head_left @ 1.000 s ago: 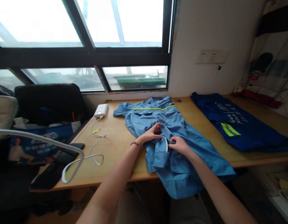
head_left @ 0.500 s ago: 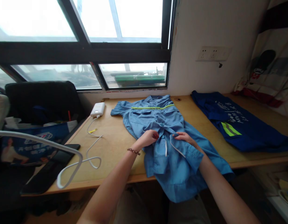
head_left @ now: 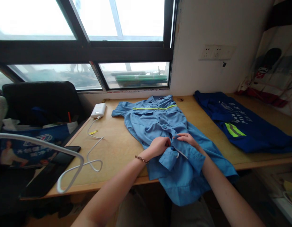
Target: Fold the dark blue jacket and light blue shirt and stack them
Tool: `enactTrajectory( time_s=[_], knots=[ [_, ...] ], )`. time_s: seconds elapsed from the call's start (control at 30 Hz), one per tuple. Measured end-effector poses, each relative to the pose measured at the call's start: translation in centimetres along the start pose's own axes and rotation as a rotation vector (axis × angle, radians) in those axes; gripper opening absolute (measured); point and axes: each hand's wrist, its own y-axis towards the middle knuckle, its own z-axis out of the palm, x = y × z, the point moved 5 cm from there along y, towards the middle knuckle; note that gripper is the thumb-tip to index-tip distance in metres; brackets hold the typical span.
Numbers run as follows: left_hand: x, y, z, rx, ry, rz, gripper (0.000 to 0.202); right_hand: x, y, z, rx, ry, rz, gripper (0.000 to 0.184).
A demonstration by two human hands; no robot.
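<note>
A light blue work shirt (head_left: 155, 118) lies face up on the wooden table (head_left: 123, 151), its collar toward the window and its hem hanging over the front edge. A yellow-green stripe crosses its chest, and buttons run down the middle. My left hand (head_left: 158, 146) is closed on the left front edge of the shirt, near the lower buttons; its fingertips are partly hidden by cloth. My right hand (head_left: 187, 138) pinches the other front edge close beside it. The lower front flaps are folded outward and show a pale strip at the edge.
A dark blue garment (head_left: 245, 123) with white lettering lies on the right of the table. At left are a white power bank (head_left: 98, 110) with its white cable (head_left: 95, 164), a black phone-like slab (head_left: 51, 171) and a black chair (head_left: 42, 101). A wall socket (head_left: 216, 52) is above.
My left hand has moved right and slightly down, drawing the left front edge toward the right one. My right hand stays nearly in place.
</note>
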Motion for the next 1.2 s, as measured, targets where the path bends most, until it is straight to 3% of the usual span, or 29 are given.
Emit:
enactTrajectory(
  time_s=[0.1, 0.17, 0.37, 0.53, 0.67, 0.83, 1.03, 1.2],
  knots=[
    [0.1, 0.0, -0.4, -0.076, -0.017, -0.073, 0.005, -0.8, 0.0, 1.6, 0.063, 0.035, 0.04, 0.025],
    [0.2, 0.0, -0.6, -0.112, -0.15, -0.121, 0.008, -0.9, 0.1, 2.0, 0.045, 0.003, 0.018, 0.025],
    [0.8, 0.1, 0.6, 0.06, -0.873, -0.339, 0.017, -0.7, 0.1, 1.0, -0.039, 0.069, 0.025, 0.024],
    [0.7, 0.0, 0.5, 0.072, -1.141, -0.36, 0.027, -0.1, -0.4, 1.2, -0.018, 0.331, 0.101, 0.027],
    [0.4, -0.2, 0.2, 0.054, -1.199, -0.337, 0.026, -0.3, -0.6, 1.3, -0.05, 0.378, 0.104, 0.028],
    [0.1, 0.0, 0.0, 0.014, -1.19, -0.321, 0.031, -0.4, -0.4, 0.6, -0.133, 0.196, 0.031, 0.027],
    [0.0, 0.1, 0.1, -0.063, -1.136, -0.29, 0.029, 0.5, -0.6, 1.0, -0.138, -0.011, -0.061, 0.026],
    [-0.1, 0.2, -0.3, -0.134, -0.935, -0.23, 0.029, 1.1, -1.3, 1.6, -0.202, -0.258, -0.19, 0.025]
  ],
)
